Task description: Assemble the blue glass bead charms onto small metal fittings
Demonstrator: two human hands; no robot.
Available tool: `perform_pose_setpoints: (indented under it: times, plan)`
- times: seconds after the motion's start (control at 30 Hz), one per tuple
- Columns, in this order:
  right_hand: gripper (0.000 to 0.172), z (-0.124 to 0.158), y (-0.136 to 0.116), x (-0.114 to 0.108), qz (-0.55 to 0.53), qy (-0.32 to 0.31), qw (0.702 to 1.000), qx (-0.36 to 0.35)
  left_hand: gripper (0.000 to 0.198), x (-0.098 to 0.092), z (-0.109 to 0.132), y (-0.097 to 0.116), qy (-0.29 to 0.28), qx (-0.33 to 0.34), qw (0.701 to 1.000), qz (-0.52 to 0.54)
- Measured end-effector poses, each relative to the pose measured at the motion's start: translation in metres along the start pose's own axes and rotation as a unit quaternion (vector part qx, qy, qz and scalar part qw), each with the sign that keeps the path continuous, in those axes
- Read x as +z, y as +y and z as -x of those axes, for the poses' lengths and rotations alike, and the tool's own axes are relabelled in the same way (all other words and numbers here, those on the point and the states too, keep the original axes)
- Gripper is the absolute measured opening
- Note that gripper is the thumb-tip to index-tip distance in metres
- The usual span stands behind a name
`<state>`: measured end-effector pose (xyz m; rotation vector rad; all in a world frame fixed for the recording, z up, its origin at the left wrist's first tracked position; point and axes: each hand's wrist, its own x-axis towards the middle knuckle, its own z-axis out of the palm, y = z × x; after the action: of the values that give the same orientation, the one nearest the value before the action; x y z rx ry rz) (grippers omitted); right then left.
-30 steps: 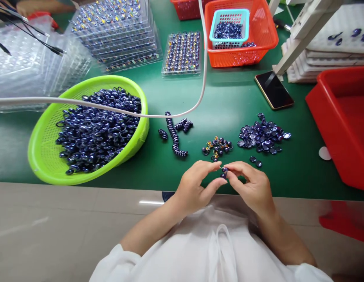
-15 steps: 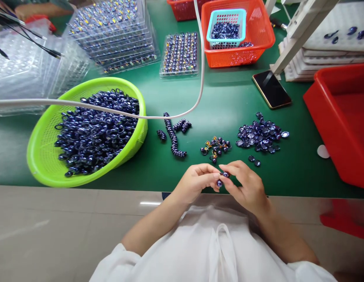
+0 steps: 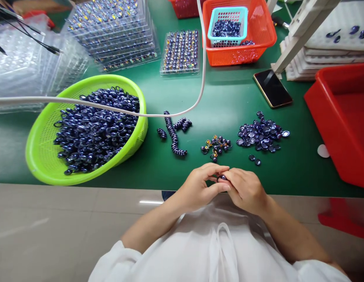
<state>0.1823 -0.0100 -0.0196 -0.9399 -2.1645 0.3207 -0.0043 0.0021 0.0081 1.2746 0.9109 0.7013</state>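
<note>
Just over the table's front edge, my left hand [image 3: 204,184] and my right hand [image 3: 247,190] meet at the fingertips. Between them shows a small dark blue, shiny ring [image 3: 222,178]. Thumb and fingers of my left hand close around it from the left, while the curled fingers of my right hand press on it from the other side and partly cover it. Beyond the hands lies a small heap of dark rings with amber stones [image 3: 216,146]. To its right is a pile of flat, dark, faceted stones [image 3: 260,135]; two single ones lie nearer me.
A tilted green basket [image 3: 35,156] full of dark rings stands left, near a row of stacked rings [image 3: 172,135]. A white cable [image 3: 170,115] crosses the table. Behind are bead-filled trays [image 3: 179,53] and an orange basket [image 3: 211,58]. A phone [image 3: 272,89] and red bin [image 3: 325,117] are right.
My fingers have turned and drawn closer together around the small piece. A second shiny bead that showed below it is now out of sight, and a dark loop shows instead.
</note>
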Motion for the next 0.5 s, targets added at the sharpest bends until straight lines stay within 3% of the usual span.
perform_pose_setpoints:
  times: [0.27, 0.5]
  plan:
    - [0.008, 0.002, -0.004, 0.005, 0.017, 0.014, 1.000, -0.010, 0.029, 0.000, 0.001, -0.001, 0.028, -0.006, 0.999, -0.038]
    - [0.007, 0.002, -0.004, 0.013, 0.004, 0.015, 1.000, 0.007, 0.034, -0.004, 0.004, -0.010, 0.043, -0.028, 0.999, -0.004]
